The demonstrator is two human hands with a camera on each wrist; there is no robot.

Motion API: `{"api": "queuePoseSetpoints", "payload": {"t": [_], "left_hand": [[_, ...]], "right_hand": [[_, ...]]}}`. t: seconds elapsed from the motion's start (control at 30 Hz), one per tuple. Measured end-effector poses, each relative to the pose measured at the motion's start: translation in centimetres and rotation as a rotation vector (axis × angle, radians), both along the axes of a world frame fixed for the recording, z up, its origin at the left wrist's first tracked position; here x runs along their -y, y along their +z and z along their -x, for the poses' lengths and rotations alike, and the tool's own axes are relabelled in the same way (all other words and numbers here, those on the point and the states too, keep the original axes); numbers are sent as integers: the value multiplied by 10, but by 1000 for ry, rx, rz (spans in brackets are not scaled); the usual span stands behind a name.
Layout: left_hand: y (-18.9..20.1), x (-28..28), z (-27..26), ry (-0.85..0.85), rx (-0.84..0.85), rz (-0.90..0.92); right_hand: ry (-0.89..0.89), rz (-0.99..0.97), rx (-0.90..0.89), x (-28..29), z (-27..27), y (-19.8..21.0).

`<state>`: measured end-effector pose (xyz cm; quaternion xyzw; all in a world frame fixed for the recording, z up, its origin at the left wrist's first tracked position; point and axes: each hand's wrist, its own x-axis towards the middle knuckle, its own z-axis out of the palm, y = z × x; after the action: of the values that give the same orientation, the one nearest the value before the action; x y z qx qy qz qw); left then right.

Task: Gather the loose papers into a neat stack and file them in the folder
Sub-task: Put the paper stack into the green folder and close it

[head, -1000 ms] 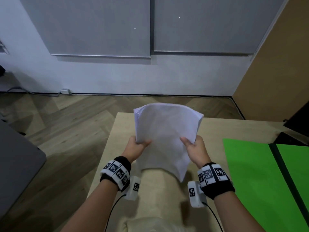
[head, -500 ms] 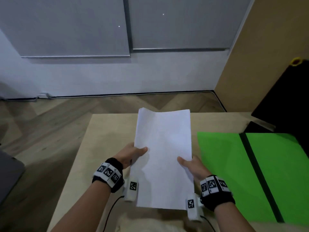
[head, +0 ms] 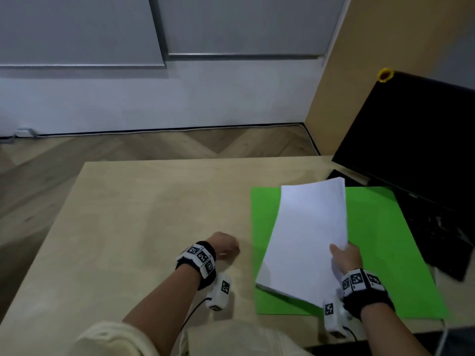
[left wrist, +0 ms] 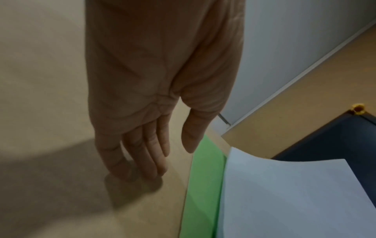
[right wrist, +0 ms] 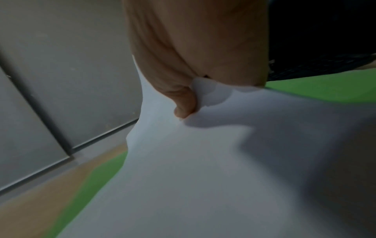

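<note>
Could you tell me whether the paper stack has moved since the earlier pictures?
Yes. The paper stack has gone right, from above the bare table to over the green folder, held by the right hand.

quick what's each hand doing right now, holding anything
Left hand: open, fingers straight, holding nothing, fingertips at the table.
Right hand: grips the paper stack at its near right edge, over the green folder.

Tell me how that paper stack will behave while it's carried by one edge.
Probably floppy: the paper stack already bows where the right hand pinches its edge. Sheets may fan apart, since nothing visibly binds them. Likely light, as one hand lifts it over the green folder.
</note>
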<state>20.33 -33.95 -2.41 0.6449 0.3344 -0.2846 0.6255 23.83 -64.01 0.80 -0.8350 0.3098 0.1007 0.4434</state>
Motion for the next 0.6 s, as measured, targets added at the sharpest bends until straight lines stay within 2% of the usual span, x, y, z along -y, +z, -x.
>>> {"api": "queuePoseSetpoints", "payload": {"t": [0.07,0.17,0.23,0.3,0.4,0.47,0.6], "left_hand": [[-5,18,-4,-30,-18,-39],[-12,41,-12,31,-15,-78],[-16,55,-17,-9,-7,-159],[-18,66,-19,64,-28,-171],[-22,76,-18,45,-40,-231],[-11,80,-17,24,-42,-252],[26,72,-24,4,138,-368]], "right_hand": [[-34,45,-40,23,0,-4],[-38,64,-114,41,8,-15],[-31,68,-143,43,16,-21],[-42,66,-145,40,24,-24],[-53,22,-145,38,27,-27],[-47,-9,-152,42,24,-27],[-25,-129,-86,45,17,-17]]}}
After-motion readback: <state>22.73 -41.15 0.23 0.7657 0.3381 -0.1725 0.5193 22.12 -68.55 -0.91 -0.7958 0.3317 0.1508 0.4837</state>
